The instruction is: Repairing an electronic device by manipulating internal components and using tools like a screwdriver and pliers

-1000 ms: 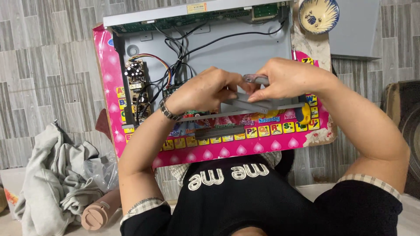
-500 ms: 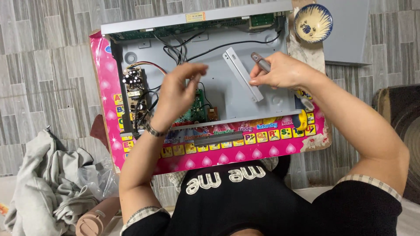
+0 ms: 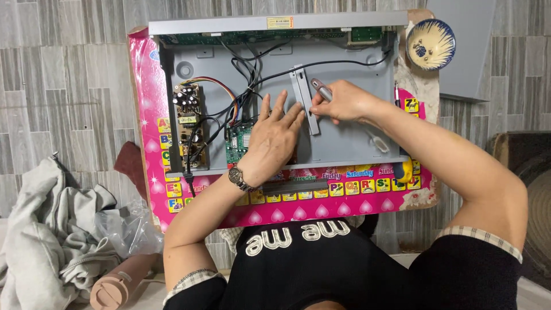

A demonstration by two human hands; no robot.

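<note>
An opened grey metal chassis [image 3: 350,146] lies on a pink children's board [image 3: 172,215], with circuit boards [image 3: 189,123] and black wires [image 3: 252,77] inside. My left hand [image 3: 272,138] rests flat with fingers spread, touching a narrow grey metal bracket [image 3: 304,97] that lies upright in the chassis. My right hand [image 3: 344,103] is closed around a grey-handled screwdriver [image 3: 320,89], its end at the bracket's upper part. A wristwatch [image 3: 238,178] sits on my left wrist.
A blue and yellow bowl [image 3: 430,45] stands at the top right next to a grey panel [image 3: 465,46]. Grey cloth [image 3: 51,229] and a pink bottle [image 3: 115,287] lie at the lower left. The floor is grey tile.
Both hands were together over the bracket near the board's front edge. The bracket now lies upright in the chassis, my left hand flat beside it and my right holding the screwdriver on it.
</note>
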